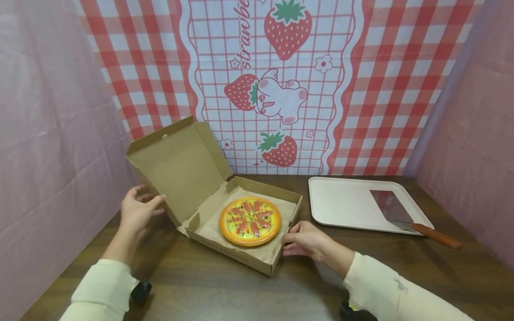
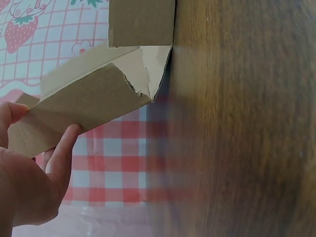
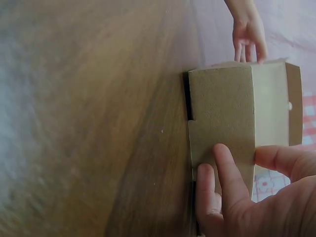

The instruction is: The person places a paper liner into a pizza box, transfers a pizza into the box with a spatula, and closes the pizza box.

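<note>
Between left hand [image 1: 138, 209] and right hand [image 1: 307, 240] stands the open box [image 1: 210, 202].

head view's bright and pretty even, soft sheen on the table [image 1: 225, 292], faint shadow below the spatula [image 1: 397, 211]. right wrist cam's hazier: bluish glare along one edge, left hand [image 3: 249, 35] kinda blurry.

Pink drapes [image 1: 52, 133] flank a red-checked strawberry cloth [image 1: 281, 89] behind a brown wooden table [image 1: 201, 290].

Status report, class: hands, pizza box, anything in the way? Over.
Left hand pinching raised lid. Right hand gripping open box, pizza inside. Nothing visibly blocking the lid.
</note>
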Motion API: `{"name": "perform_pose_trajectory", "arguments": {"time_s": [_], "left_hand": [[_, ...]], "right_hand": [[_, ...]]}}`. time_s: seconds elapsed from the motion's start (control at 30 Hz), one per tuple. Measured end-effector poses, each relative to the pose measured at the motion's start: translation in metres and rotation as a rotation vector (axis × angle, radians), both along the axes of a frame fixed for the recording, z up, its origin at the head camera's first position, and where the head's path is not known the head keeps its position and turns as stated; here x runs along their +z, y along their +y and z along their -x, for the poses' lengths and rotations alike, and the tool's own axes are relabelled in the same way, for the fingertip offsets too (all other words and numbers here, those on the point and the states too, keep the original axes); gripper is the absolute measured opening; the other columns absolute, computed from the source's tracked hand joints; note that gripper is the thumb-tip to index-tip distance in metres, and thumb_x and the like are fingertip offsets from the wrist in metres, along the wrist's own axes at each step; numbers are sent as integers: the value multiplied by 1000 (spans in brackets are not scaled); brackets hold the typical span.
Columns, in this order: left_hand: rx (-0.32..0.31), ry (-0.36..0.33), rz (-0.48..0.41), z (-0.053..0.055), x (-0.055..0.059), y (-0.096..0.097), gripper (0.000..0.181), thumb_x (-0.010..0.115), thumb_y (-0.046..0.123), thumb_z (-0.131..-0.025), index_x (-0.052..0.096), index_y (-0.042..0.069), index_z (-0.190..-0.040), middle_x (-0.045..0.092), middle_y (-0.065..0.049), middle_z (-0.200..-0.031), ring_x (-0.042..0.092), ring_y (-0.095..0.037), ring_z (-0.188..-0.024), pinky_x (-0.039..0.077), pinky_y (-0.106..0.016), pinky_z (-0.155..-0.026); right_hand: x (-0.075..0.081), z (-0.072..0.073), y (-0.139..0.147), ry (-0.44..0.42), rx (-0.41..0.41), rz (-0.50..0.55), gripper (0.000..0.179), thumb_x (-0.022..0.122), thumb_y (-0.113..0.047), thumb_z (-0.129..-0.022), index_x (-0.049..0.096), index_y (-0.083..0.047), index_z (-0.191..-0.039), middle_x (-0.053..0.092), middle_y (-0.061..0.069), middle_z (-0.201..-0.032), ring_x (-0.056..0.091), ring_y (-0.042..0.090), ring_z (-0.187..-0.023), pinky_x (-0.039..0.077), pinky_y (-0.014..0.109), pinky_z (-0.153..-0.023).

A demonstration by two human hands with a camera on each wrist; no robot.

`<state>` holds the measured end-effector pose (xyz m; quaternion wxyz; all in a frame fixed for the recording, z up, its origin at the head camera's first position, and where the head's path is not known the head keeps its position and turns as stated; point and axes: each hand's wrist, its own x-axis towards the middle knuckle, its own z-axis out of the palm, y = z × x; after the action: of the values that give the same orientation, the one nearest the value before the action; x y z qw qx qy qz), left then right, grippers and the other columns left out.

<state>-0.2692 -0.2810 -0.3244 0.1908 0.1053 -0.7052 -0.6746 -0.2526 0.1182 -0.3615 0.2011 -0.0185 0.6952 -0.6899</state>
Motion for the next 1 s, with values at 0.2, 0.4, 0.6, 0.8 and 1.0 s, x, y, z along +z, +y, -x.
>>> {"name": "perform_pose_trajectory", "arguments": {"time_s": [0.2,0.4,0.6,0.8,1.0], "left_hand": [[-4,1,18,5,0,4,76,67,-5,-85,26,-2,-149,41,-24,-131,60,-4,-72,60,-30,-69],[-22,22,28,12,-1,6,74,66,-7,-84,29,-2,-148,44,-19,-124,58,-3,-73,59,-28,-67],[-22,25,44,16,-2,8,75,67,-7,-83,30,-1,-148,47,-14,-119,57,-3,-76,60,-30,-69],[-22,30,72,17,-1,10,75,67,-7,-83,30,-1,-148,47,-13,-116,57,-4,-78,59,-30,-70],[-58,24,97,16,2,10,75,67,-6,-85,28,-2,-149,43,-21,-128,54,-3,-83,59,-29,-72]], "right_hand": [[1,-8,-2,-7,-13,-9,28,58,11,-84,32,2,-93,51,18,-85,66,21,-62,60,35,-69],[3,-17,-4,-1,-1,-33,26,60,9,-85,35,3,-91,54,17,-85,66,20,-62,60,34,-68],[3,-21,-6,-2,-4,-37,27,61,9,-84,35,3,-90,55,18,-83,64,19,-62,60,34,-68],[2,-23,-6,-1,-3,-38,27,62,8,-84,36,1,-86,54,16,-82,64,18,-61,60,35,-67],[2,-22,4,-11,47,-100,21,65,-3,-90,45,5,-91,53,12,-84,64,18,-65,60,37,-69]]}}
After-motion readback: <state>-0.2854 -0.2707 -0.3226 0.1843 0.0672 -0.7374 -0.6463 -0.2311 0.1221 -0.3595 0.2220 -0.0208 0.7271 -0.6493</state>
